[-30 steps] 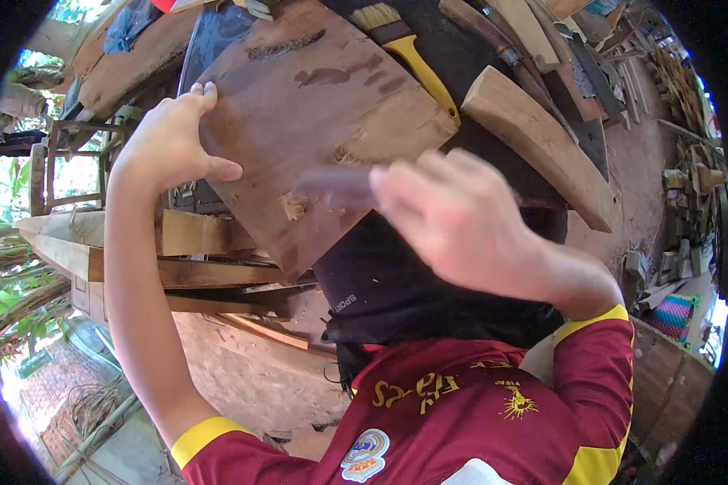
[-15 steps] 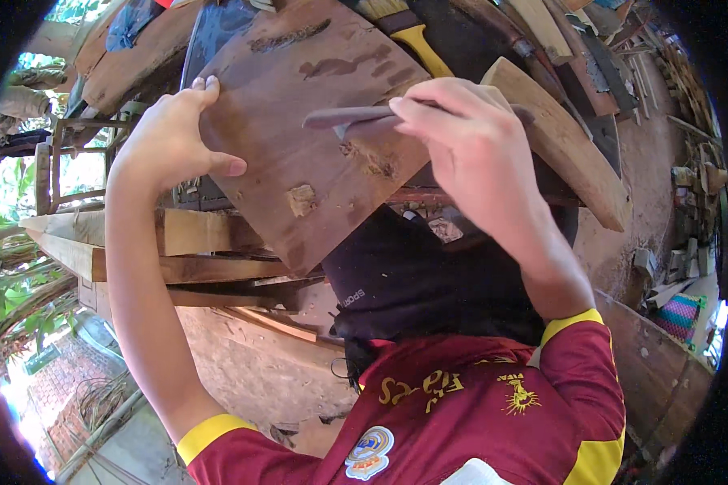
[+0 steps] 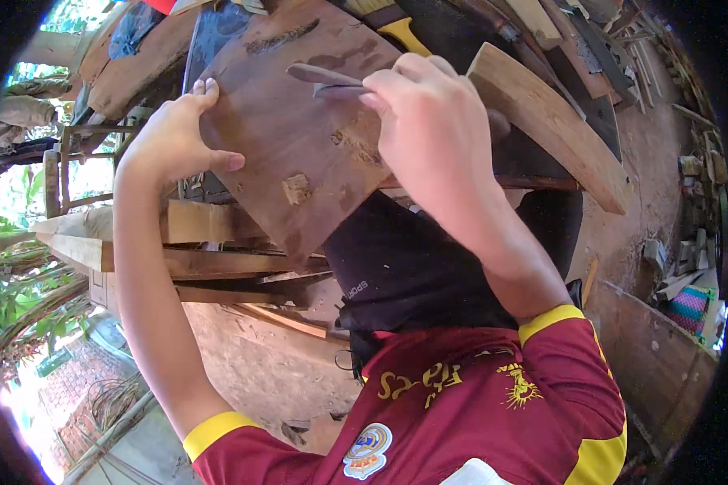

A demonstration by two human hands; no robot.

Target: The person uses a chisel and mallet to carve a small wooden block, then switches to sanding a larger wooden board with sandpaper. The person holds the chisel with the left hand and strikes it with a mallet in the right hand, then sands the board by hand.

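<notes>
A brown wooden board (image 3: pixel 259 153) lies tilted cornerwise in front of me, with dark smears near its far side. My left hand (image 3: pixel 174 129) grips its left edge, the thumb on top and the fingertips at the rim. Above the board, my right hand (image 3: pixel 433 121) is closed round a dark tool with a long, flat, rounded end (image 3: pixel 323 76). A second dark narrow piece sticks out just below that end; whether it is part of the same tool I cannot tell. Two rough tan patches (image 3: pixel 297 189) sit on the board, one partly behind my right wrist.
Beyond the board lies a paintbrush (image 3: pixel 400 32) with a yellow handle. A thick curved timber (image 3: pixel 546 129) stands right of my right hand. Stacked beams (image 3: pixel 218 263) are at the left, under my left forearm. Dark trousers (image 3: pixel 412 267) show below the board.
My right hand has moved left and slightly farther away with the tool, whose flat end has shifted up and left over the board. My left hand keeps its hold.
</notes>
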